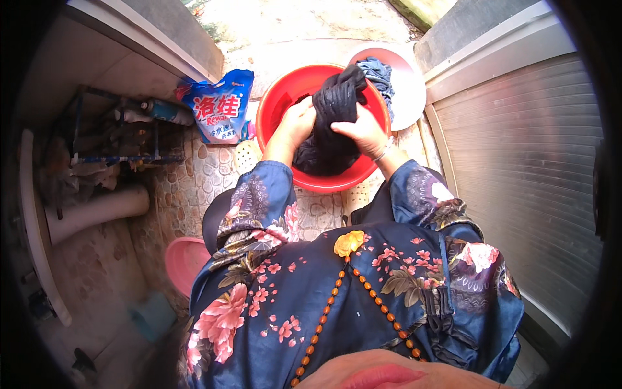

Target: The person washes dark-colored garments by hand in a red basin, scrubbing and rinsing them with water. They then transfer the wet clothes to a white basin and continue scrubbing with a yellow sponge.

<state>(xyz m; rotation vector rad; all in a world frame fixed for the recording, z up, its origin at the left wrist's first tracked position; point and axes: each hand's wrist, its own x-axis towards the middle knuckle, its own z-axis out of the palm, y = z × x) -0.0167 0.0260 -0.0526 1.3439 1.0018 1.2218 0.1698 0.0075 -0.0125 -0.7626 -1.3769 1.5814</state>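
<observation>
A bunched black garment (334, 120) hangs partly lifted over a red basin (273, 107), its lower folds lying inside. My left hand (298, 124) is closed on the left side of the cloth, fingers curled in. On the right side my right hand (364, 133) grips it too, thumb laid across the front and the other fingers hidden behind. The garment's upper end reaches toward the far right rim of the basin. What lies under the cloth in the basin cannot be seen.
Behind the basin to the right, a pale wide basin (409, 97) holds a blue garment (377, 76). A blue detergent bag (223, 107) stands to the left. Further left is a rack (129, 157) with bottles; a pink basin (183, 259) sits lower. A ribbed metal door (518, 149) bounds the right.
</observation>
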